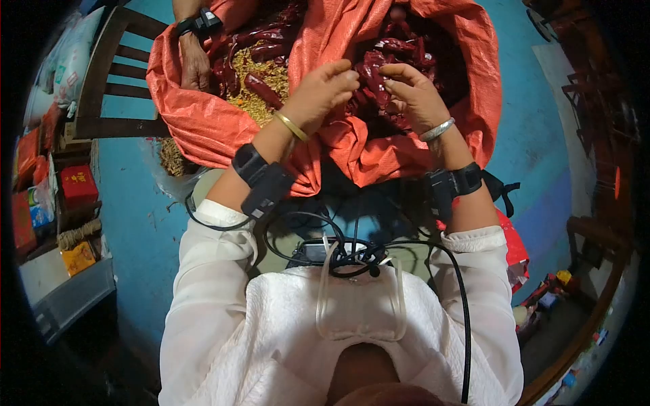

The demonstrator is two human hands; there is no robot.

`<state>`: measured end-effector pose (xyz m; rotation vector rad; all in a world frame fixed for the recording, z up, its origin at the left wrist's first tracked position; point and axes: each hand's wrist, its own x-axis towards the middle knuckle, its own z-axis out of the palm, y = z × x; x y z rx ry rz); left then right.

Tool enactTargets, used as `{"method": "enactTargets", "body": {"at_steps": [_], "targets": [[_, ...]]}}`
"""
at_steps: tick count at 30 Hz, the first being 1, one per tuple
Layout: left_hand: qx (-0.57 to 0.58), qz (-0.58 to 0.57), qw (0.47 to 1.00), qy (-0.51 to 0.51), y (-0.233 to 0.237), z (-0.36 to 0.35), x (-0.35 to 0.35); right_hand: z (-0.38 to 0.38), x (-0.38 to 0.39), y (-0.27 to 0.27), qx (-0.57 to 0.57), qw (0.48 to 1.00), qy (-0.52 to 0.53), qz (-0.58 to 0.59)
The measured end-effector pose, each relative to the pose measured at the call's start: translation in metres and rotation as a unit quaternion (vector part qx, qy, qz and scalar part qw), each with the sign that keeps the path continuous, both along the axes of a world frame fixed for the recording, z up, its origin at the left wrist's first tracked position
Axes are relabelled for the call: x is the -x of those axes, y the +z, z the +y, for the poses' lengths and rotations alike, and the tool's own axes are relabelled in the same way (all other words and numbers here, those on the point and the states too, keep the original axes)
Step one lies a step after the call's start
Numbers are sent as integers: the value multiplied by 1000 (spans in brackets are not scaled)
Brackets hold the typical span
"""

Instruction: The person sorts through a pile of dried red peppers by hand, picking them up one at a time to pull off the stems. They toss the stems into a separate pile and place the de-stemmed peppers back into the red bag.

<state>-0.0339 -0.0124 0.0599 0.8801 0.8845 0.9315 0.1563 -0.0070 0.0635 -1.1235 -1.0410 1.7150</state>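
Observation:
My left hand (321, 93) is over the fold between two openings of orange woven sacking, its fingers curled together; whatever is in them, if anything, cannot be made out. Facing it, my right hand (414, 97) pinches thumb and fingers at the edge of a dark red dried chili (371, 73). Below both hands, more dried chilies (420, 54) fill the right orange sack (482, 61). In the left orange sack (196, 118), yellow chili seeds (254, 101) lie among red chilies (263, 89).
Another person's hand (195, 64) reaches into the left sack. A wooden chair (122, 128) stands at the left on the blue floor (145, 223). Black cables (464, 304) run across my lap and chest. Packets and boxes (79, 186) line the left side.

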Motion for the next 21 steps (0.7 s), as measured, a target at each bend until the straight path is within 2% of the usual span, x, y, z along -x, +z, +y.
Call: {"method": "enactTargets", "body": {"at_steps": [1,2,5,7,8,11,13,14,15,16,17,19,20,21], "targets": [[-5,54,998,-14,-7,-3,-7,-2,3,2,0,1000,-2,-2],[-44,21,996,-73,-23,1,-9,-7,9,6,0,1000,-15,15],[75,-63,991,-96,-37,3,-17,-7,12,0,-3,999,-17,28],[118,-106,982,-102,-22,0,-20,-5,11,-7,-26,999,15,-20],[160,-146,971,-105,-17,-1,-21,-5,14,-13,-17,1000,8,23],[95,-159,980,-77,-21,-1,-23,-9,19,3,-7,998,49,-37],[99,-145,981,-81,-31,3,-19,-2,18,-12,6,999,38,-29],[108,-133,984,-52,-36,5,-18,5,16,-16,-65,991,54,-100],[114,-122,986,-22,-38,6,-16,13,13,-18,-137,973,70,-171],[114,-122,986,-21,-37,6,-16,21,10,-17,-141,947,39,-285],[119,-105,987,3,-35,6,-15,29,7,-20,-260,865,-6,-428],[126,-90,988,28,-34,6,-14,44,0,-29,-348,765,-67,-537],[125,-92,987,28,-34,6,-14,51,-2,-32,-346,765,-64,-539],[125,-92,988,27,-35,6,-11,58,-2,-33,-359,720,-61,-591]]}}
